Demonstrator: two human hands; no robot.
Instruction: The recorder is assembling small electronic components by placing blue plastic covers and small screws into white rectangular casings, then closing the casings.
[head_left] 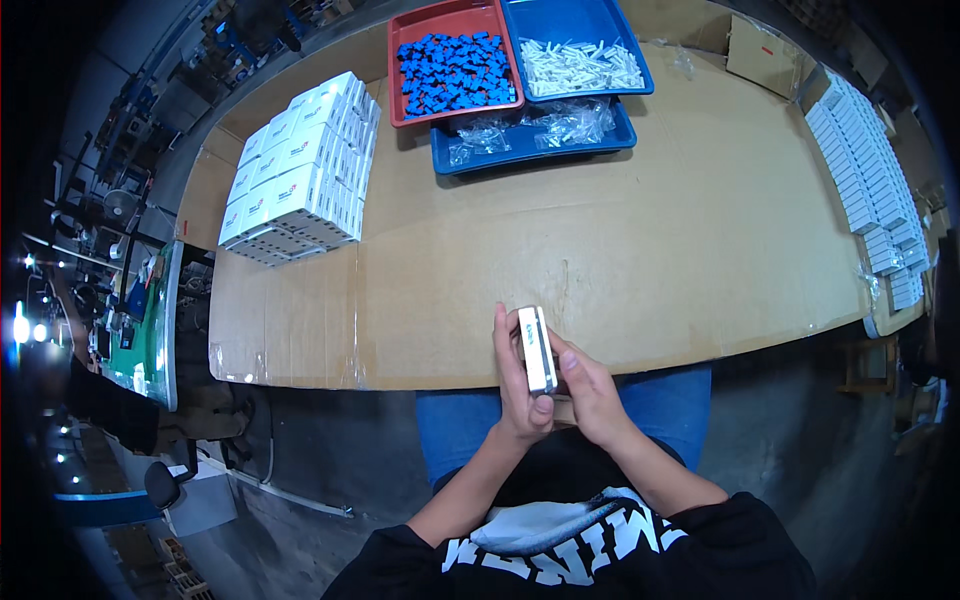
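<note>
A small white box (534, 345) with a dark strip along one side is held between my two hands, just in front of the table's near edge. My left hand (513, 385) wraps its left side, with the thumb at the lower end. On the other side, my right hand (594, 395) closes against the box, its thumb near the dark strip. The fingers beneath the box are partly hidden.
On the cardboard-covered table (450, 280) a stack of white boxes (300, 165) stands at the left. A red tray (393, 75) of blue pieces and a blue tray (648, 75) of white pieces rest on a lower blue tray (540, 165). White boxes (870, 165) line the right.
</note>
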